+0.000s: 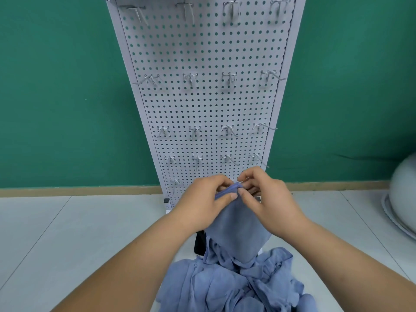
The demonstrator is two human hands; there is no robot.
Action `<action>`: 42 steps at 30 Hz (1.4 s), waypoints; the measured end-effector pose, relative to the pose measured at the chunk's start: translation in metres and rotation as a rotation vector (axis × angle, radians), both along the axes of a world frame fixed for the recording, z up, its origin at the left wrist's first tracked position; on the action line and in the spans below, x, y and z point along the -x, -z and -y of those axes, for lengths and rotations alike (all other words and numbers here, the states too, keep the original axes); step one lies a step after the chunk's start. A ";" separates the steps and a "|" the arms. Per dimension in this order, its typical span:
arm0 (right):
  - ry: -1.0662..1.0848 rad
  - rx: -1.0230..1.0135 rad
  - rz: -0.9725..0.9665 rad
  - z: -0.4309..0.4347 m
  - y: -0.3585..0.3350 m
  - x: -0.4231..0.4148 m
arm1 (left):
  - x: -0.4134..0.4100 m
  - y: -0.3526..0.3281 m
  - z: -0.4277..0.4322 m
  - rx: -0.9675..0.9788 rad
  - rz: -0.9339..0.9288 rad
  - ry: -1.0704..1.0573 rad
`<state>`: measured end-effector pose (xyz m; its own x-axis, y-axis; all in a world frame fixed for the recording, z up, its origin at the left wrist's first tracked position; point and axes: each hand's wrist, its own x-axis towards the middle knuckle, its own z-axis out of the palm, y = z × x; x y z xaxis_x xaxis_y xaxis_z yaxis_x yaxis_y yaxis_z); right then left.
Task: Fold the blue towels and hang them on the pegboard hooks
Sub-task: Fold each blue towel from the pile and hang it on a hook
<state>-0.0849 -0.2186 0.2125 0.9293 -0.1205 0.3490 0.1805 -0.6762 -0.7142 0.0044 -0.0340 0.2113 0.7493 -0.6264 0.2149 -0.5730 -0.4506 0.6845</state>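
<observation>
At the foot of the pegboard (209, 97), the left hand (202, 194) and right hand (267, 199) pinch a blue towel's (238, 233) top edge, fingers curled, above the towel pile (236, 284). Hanging seems underway; next, slipping that edge onto a low hook (174, 182).

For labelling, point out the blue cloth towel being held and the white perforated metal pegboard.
blue cloth towel (238, 230): head view, on its hanging middle.
white perforated metal pegboard (202, 102): head view, on a bare panel stretch.
</observation>
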 end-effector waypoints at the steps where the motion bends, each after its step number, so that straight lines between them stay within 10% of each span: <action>1: 0.001 -0.027 -0.008 0.000 -0.001 0.000 | 0.000 -0.001 0.000 -0.003 0.046 -0.002; 12: -0.098 0.145 -0.184 0.017 0.006 -0.003 | 0.004 -0.018 -0.004 0.010 0.518 0.045; 22: -0.100 0.398 -0.647 0.069 0.029 -0.011 | -0.020 -0.028 -0.027 0.477 0.074 -0.302; 35: 0.151 -0.546 -0.166 0.095 -0.008 -0.002 | -0.068 -0.004 -0.057 0.561 -0.327 -0.545; 42: 0.373 -0.639 -0.037 0.084 -0.015 -0.006 | -0.059 -0.006 -0.040 0.586 -0.351 -0.574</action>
